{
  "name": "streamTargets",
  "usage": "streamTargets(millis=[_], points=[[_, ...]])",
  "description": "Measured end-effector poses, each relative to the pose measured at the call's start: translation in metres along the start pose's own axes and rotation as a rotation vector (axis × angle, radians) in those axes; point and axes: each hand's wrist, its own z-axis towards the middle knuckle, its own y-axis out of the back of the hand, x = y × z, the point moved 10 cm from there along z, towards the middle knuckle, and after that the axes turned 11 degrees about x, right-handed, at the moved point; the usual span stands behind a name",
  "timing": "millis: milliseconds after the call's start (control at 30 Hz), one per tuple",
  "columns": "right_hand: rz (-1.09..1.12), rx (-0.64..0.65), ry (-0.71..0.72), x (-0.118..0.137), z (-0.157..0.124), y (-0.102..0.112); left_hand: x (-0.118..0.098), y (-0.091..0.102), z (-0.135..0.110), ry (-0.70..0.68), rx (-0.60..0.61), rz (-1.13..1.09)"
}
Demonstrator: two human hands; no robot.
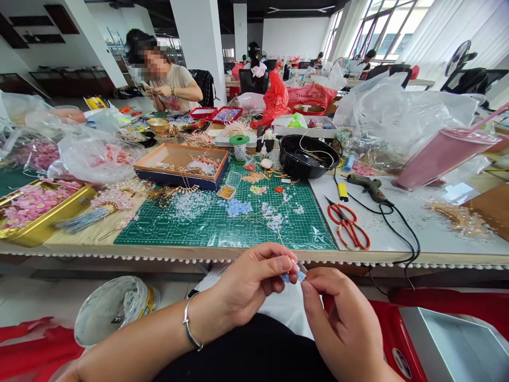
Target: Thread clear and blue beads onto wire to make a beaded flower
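My left hand (pixel 250 284) and my right hand (pixel 342 323) meet in front of the table edge, over my lap. Both pinch a small pale blue bead piece (pixel 292 275) between thumb and fingertips; a thin wire runs up from it toward the mat. A silver bangle sits on my left wrist. Ahead on the table lies a green cutting mat (pixel 222 223) strewn with blue, clear and coloured beads (pixel 238 207). Red-handled scissors (pixel 349 225) lie right of the mat.
A glue gun (pixel 368 185) with a black cord lies beside a black bowl (pixel 308 156). A shallow box (pixel 181 165), a gold tin of pink flowers (pixel 35 209), plastic bags and a pink drink cup (pixel 441 156) crowd the table. A person works opposite. A bucket (pixel 115 307) stands on the floor.
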Motion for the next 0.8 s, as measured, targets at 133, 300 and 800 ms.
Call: streamTargets(millis=[133, 300, 800], points=[[-0.100, -0.015, 0.033, 0.007, 0.000, 0.004, 0.000, -0.002, 0.000, 0.009, 0.011, 0.003], [-0.187, -0.019, 0.050, 0.012, -0.002, 0.007, -0.001, -0.004, 0.000, 0.009, 0.022, 0.003], [-0.225, -0.060, 0.055, 0.016, -0.003, 0.006, 0.002, -0.005, -0.001, 0.000, 0.031, 0.002]])
